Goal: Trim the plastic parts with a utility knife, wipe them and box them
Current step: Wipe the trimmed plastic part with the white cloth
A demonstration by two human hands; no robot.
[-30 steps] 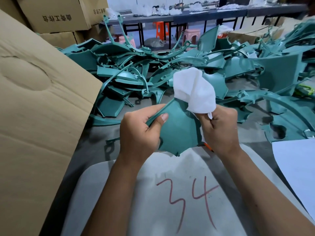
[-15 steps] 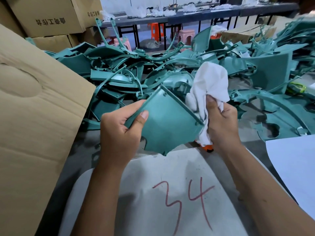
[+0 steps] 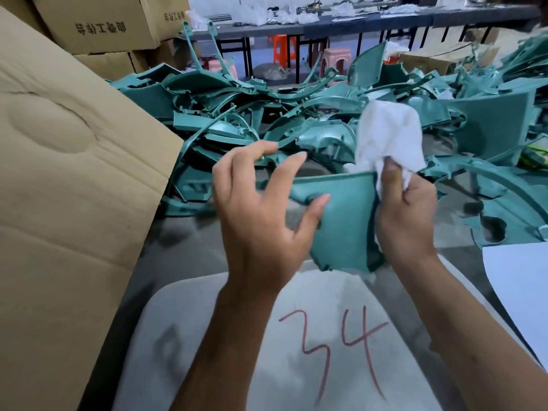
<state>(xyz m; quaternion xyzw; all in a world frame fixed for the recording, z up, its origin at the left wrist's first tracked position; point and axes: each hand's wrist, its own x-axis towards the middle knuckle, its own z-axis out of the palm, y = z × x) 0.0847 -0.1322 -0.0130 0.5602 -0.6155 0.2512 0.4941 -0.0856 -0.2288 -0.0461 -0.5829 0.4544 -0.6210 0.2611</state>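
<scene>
Teal plastic part [image 3: 341, 215] above grey board [image 3: 296, 336], pinched with white cloth [image 3: 388, 137] by right hand [image 3: 406, 215], left hand [image 3: 261, 215] fingers spread, thumb tip touching part.

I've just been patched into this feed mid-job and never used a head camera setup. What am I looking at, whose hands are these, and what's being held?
This is one view from a camera worn on a person's head, looking down at their own bare hands; there is no robot. The right hand grips a white cloth against a flat green plastic part. The left hand has spread fingers, its thumb at the part's edge. Beyond lies a pile of green parts on the table. A cardboard box flap stands on the left.
</scene>
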